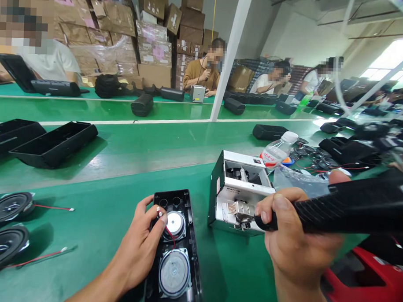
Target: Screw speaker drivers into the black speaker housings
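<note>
Our right hand (294, 242) reaches in from the lower right with its fingers wrapped tight around a long black tool (348, 207). The tool has a ribbed, matte grip, and its tip meets a shiny metal box (238, 194) that stands open on the green table (96, 226). We can see small metal parts inside the box.

Our left hand (141, 246) comes up from the bottom. It rests on a flat black plastic case (174, 251) that lies just left of the box. The fingers are bent, and the thumb and first finger pinch a thin red wire (168, 234) at the top round speaker (174, 225) in the case. A second round silver speaker (174, 273) sits right below it.

Two empty black shells (54, 143) lie far back on the left. Two loose speakers (9, 225) with red wires lie at the left edge. A clear bottle (278, 151) lies on its side behind the box. A red stool (372, 280) shows at the lower right. Other people sit across the belt, with brown boxes piled behind them.
</note>
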`<control>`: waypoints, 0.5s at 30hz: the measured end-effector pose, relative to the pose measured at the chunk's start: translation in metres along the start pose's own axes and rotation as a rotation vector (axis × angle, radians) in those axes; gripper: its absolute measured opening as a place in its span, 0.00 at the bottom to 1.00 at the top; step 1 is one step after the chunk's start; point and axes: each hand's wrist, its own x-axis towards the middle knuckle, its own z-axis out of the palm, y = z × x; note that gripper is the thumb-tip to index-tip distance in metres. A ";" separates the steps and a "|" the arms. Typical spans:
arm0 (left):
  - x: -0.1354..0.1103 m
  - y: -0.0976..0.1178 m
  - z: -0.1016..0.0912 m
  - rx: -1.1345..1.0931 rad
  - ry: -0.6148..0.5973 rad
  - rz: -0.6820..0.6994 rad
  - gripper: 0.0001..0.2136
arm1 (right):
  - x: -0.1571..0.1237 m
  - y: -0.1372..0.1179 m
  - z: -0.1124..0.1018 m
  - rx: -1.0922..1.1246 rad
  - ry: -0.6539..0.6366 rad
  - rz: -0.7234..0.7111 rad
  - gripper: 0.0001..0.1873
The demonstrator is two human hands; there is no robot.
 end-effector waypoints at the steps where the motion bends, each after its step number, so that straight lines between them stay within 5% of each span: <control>1: 0.000 0.000 0.000 -0.003 0.002 -0.002 0.18 | 0.000 0.001 0.000 0.002 -0.003 0.007 0.40; 15: -0.002 0.006 0.002 -0.002 0.024 -0.032 0.19 | -0.003 -0.002 -0.004 0.000 -0.056 0.016 0.36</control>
